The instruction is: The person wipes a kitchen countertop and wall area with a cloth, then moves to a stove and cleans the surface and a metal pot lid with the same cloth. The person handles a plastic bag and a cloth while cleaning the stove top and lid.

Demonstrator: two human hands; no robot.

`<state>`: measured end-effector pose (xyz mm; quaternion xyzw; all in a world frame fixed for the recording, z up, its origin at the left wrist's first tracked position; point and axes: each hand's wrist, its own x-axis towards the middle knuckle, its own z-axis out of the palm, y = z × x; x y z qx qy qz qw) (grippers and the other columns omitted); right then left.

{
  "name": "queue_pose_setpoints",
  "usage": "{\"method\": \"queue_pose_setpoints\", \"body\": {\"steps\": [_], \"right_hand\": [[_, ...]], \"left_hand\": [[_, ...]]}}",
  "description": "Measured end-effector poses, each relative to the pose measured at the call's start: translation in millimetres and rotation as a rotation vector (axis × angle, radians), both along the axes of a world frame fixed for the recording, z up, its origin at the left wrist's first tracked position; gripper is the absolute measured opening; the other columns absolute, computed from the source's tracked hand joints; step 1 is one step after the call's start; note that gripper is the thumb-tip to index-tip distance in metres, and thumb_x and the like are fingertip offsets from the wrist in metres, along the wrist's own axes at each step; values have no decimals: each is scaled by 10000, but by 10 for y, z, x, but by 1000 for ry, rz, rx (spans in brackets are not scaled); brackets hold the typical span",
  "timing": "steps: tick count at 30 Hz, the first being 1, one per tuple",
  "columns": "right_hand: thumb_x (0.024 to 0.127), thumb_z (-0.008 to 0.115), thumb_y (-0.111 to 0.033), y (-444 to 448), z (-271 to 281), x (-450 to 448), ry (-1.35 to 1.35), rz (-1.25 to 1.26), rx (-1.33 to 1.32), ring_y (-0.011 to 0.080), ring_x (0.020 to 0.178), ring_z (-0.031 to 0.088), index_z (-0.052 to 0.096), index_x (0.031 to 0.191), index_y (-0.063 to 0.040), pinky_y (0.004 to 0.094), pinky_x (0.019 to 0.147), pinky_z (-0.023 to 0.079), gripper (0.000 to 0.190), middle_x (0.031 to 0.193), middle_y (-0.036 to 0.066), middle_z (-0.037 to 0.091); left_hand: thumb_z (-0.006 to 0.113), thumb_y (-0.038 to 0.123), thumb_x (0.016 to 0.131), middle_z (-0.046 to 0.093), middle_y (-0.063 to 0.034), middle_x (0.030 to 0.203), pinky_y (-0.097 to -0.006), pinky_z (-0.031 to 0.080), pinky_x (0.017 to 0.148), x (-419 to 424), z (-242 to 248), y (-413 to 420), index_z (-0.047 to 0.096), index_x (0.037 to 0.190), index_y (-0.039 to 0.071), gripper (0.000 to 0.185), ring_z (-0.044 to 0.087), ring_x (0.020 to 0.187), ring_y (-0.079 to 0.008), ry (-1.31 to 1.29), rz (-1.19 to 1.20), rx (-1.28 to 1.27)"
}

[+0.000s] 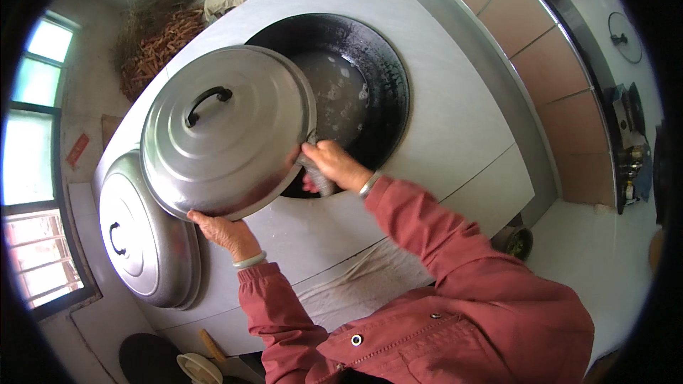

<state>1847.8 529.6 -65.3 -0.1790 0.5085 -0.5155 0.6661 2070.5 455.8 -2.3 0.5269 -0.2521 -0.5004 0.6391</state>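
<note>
A large round aluminium lid [251, 133] with a black handle is held tilted over the left part of a big black wok [392, 72]. My left hand [229, 234] grips the lid's near rim, thumb on top and the other fingers hidden beneath. My right hand [339, 165] holds a grey cloth [318, 173] against the lid's right rim. Cloudy liquid [341, 90] with patches of foam lies in the wok, which is set into a pale tiled stove top [453, 96]. The lid hides the wok's left side.
To the left, a second domed metal lid [144, 234] with a black handle rests on the stove top. Corncobs [165, 37] and dry brush are heaped beyond the far left edge. A pale cloth [368, 282] lies along the near edge. A tiled counter [571, 64] runs along the right.
</note>
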Motion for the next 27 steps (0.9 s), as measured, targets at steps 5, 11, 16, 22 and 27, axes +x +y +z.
{"method": "queue_pose_setpoints", "body": {"steps": [5, 11, 16, 22, 27], "right_hand": [[957, 494, -230, -546, -378, -1099, 1556, 194, 76, 419, 1144, 568, 667, 1105, -22, 465, 896, 502, 309, 1175, 247, 635], [864, 525, -57, -721, -1058, -897, 1717, 702, -67, 439, 1217, 509, 657, 1114, 14, 505, 887, 492, 291, 1219, 246, 573], [787, 573, -31, -638, -308, -633, 1127, -41, -296, 425, 883, 649, 700, 904, -11, 455, 819, 521, 174, 825, 241, 667], [915, 568, -180, -537, 177, 495, 1321, -68, -752, 370, 1282, 420, 513, 1265, 37, 515, 1068, 331, 415, 1350, 237, 463], [1002, 423, -370, -1424, -423, -32, 1721, 23, -437, 383, 1441, 235, 356, 1451, 34, 536, 1164, 189, 607, 1540, 238, 292]], "left_hand": [[379, 510, 1030, 444, -155, 1449, -445, 388, 1100, 339, -4, -26, 418, 1417, -29, 665, 470, 1273, -300, -44, 77, -8], [417, 529, 1015, 482, -151, 1418, -423, 415, 1067, 404, -77, -20, 451, 1396, -34, 681, 485, 1250, -285, -135, 106, -24], [440, 534, 1005, 485, -150, 1411, -429, 427, 1056, 386, -70, 43, 457, 1393, -31, 685, 486, 1251, -281, -135, 102, 12], [430, 511, 1015, 461, -141, 1434, -453, 422, 1070, 346, -140, 90, 433, 1411, -16, 659, 480, 1267, -286, -22, 50, 53], [425, 514, 1016, 457, -135, 1442, -447, 391, 1097, 370, -263, 108, 425, 1413, -8, 656, 466, 1284, -288, 43, 75, 69]]}}
